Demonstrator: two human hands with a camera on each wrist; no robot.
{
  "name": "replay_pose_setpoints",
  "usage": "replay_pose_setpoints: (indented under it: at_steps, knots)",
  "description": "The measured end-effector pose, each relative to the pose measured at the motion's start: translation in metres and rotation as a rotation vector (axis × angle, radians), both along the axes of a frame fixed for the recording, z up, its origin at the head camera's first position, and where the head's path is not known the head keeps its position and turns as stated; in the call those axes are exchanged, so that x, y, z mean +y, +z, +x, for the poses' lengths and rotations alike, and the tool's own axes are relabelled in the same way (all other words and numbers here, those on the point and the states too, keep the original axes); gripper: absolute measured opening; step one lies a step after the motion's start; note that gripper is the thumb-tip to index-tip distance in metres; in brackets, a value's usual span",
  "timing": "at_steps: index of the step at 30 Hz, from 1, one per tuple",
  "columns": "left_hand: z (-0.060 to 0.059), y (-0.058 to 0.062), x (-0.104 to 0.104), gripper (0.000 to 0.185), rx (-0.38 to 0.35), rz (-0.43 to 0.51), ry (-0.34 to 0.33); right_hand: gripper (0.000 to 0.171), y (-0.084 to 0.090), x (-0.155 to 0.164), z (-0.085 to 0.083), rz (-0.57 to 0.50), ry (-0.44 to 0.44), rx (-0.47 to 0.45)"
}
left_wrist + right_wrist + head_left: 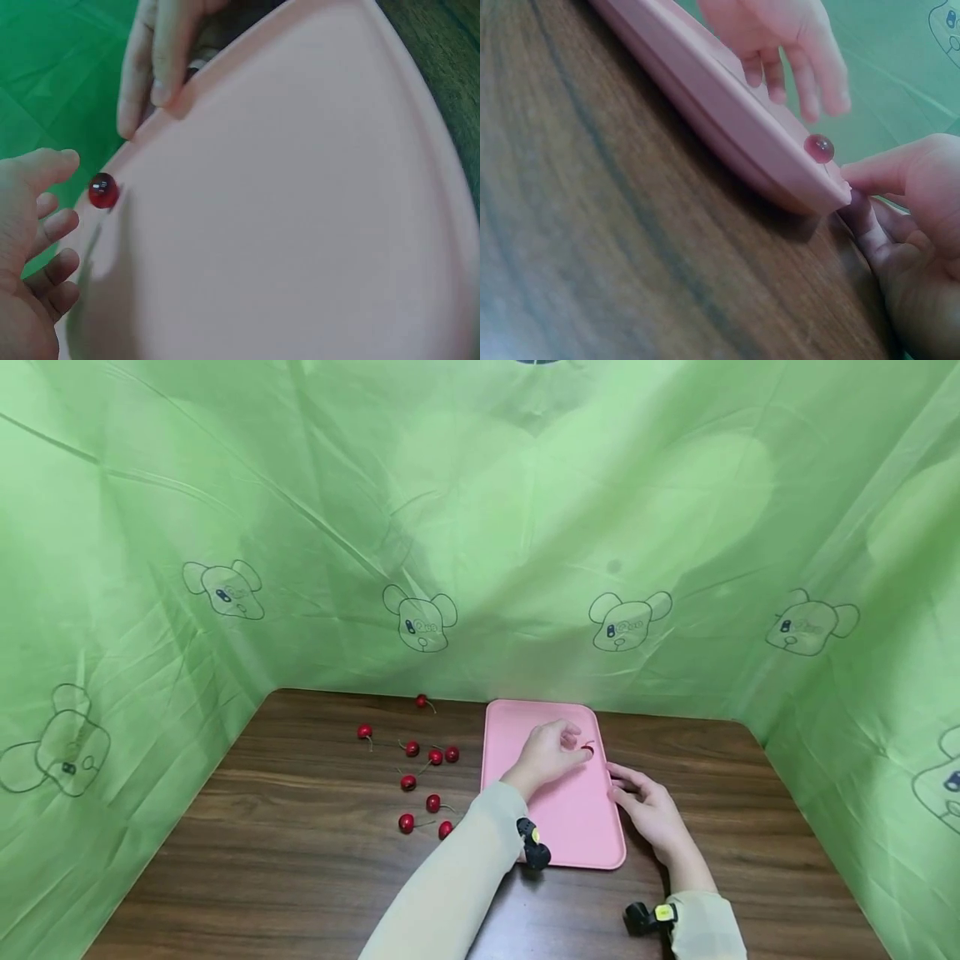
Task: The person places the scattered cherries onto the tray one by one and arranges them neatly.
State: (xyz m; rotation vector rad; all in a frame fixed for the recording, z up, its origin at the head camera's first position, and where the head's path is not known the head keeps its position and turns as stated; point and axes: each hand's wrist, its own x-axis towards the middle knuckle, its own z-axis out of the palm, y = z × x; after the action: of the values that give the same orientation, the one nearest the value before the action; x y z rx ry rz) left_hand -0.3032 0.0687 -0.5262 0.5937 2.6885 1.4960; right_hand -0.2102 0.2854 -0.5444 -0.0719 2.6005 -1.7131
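Head view: a pink tray (570,831) lies on a dark wooden table (300,835), long sides running away from the person. The tray contains one cherry (588,750), located along its right rim. Nine loose cherries (408,782) are visible on the table to the left of the tray. The left hand (546,758) is above the tray; the right hand (657,814) is at its right edge, a position that presumably steadies the tray.

Left wrist view: the left hand's fingers are spread and relaxed, holding nothing. A gap separates the thumb from the cherry. Whether the cherry touches the rim cannot be determined.

Right wrist view: the right hand pinches the tray's rim just beside the cherry, thumb and fingers on either side of the edge. This grip probably limits sliding.
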Motion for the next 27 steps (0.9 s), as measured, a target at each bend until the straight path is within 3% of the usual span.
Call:
replay_pose_setpoints:
  at_steps: [9,14,19,27]
  knots:
    - [0.009,0.024,-0.021,0.050,0.053,0.008,-0.067,0.046,-0.003,0.001,0.002,0.026,-0.020,-0.026]
    - [0.020,0.038,-0.044,0.045,0.084,-0.034,-0.134,0.045,-0.005,0.000,0.002,0.021,-0.022,-0.022]
    - [0.023,0.048,-0.072,0.044,0.116,-0.059,-0.178,0.046,-0.004,0.000,0.002,0.016,-0.026,-0.025]
    - [0.020,0.075,-0.115,0.041,0.164,-0.037,-0.112,0.046,-0.002,-0.002,0.002,0.020,-0.029,-0.017]
